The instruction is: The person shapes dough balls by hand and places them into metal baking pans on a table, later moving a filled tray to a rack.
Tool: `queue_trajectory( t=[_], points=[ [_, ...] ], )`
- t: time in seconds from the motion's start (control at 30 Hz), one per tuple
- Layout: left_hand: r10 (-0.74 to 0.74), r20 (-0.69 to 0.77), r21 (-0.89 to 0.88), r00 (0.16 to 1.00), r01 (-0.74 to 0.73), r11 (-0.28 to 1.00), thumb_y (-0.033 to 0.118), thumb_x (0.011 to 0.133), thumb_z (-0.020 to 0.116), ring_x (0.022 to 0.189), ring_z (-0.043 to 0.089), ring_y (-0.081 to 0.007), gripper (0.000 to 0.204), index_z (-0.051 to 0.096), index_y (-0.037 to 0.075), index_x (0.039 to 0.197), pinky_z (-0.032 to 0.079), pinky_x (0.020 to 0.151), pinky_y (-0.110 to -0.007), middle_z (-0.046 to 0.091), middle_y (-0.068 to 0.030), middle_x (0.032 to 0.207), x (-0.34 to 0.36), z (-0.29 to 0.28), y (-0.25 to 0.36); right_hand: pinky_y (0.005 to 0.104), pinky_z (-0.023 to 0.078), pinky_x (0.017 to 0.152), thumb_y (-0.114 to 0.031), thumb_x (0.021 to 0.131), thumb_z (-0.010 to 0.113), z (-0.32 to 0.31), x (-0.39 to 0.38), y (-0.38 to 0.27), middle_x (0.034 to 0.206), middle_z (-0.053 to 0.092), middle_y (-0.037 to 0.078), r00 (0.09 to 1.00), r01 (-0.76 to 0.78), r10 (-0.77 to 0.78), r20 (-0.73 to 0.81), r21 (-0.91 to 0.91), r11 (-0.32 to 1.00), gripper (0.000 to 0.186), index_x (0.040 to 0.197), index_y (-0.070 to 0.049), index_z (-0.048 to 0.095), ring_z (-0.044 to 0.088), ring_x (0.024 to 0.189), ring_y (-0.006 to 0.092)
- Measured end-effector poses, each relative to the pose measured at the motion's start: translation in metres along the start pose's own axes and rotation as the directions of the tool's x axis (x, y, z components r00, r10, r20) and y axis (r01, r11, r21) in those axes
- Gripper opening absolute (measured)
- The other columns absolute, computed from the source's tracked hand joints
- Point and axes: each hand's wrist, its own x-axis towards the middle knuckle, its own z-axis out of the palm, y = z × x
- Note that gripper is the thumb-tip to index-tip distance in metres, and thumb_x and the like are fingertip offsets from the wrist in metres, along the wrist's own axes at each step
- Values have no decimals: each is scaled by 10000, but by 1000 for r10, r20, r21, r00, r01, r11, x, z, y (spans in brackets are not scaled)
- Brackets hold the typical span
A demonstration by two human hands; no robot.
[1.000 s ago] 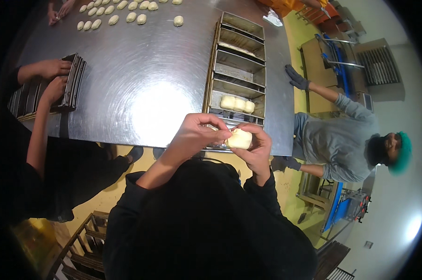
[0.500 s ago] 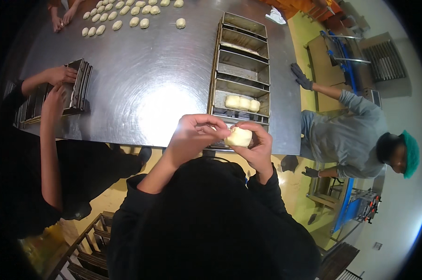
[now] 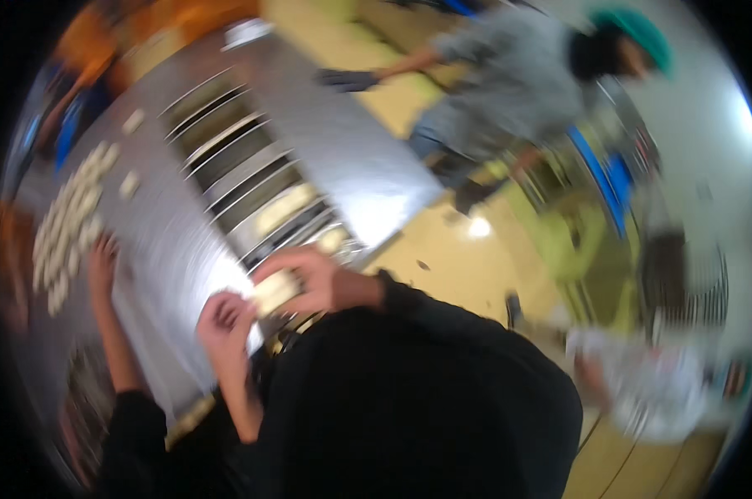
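Observation:
A pale, rounded piece of dough (image 3: 276,293) sits in my right hand (image 3: 312,279), whose fingers and thumb wrap round it. My left hand (image 3: 228,323) is at the dough's left end, fingers curled and fingertips pinching at it; motion blur hides the exact contact. Just beyond my hands stands a row of joined metal loaf pans (image 3: 241,162). One pan holds a row of dough pieces (image 3: 284,209) that blur into one strip. Another dough piece (image 3: 332,239) lies at the near end of the pans, beside my right hand.
Many dough pieces (image 3: 72,212) lie at the left of the metal table (image 3: 376,179), where another person's hand (image 3: 103,258) reaches in. A person in grey with a green cap (image 3: 509,83) stands across the right edge. A person in white (image 3: 642,382) is at lower right.
My view has swung to the right, so the pans now appear further left and slanted. The dough piece stays between my hands. A dough piece now shows in the nearest pans.

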Motion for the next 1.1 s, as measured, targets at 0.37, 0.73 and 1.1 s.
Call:
queue_trajectory(
  t=[0.37, 0.73, 1.1],
  points=[
    [-68, 314, 244, 947, -11, 970, 91, 864, 701, 787, 562, -120, 225, 663, -70, 1018, 446, 698, -250, 648, -71, 894, 41, 30, -7, 382, 502, 784, -78, 661, 752, -12, -52, -8, 966, 668, 119, 930, 78, -118, -348, -127, 989, 372, 1015, -35, 647, 639, 912, 301],
    [-91, 470, 108, 878, 45, 993, 130, 884, 694, 717, 544, -100, 178, 657, -34, 940, 407, 632, -220, 610, -35, 788, 50, 43, -24, 395, 473, 835, -65, 636, 747, -22, -68, -32, 989, 650, 127, 933, -22, -49, -357, -192, 981, 436, 1053, -16, 632, 609, 976, 311],
    [20, 292, 191, 956, -79, 978, 81, 868, 688, 845, 579, -125, 151, 712, -34, 964, 446, 724, -233, 659, -76, 925, 21, 44, -17, 334, 529, 790, -42, 702, 755, -14, -46, -13, 1013, 667, 122, 960, -82, -44, -278, -425, 901, 383, 1070, -21, 649, 663, 917, 249]
  ],
)
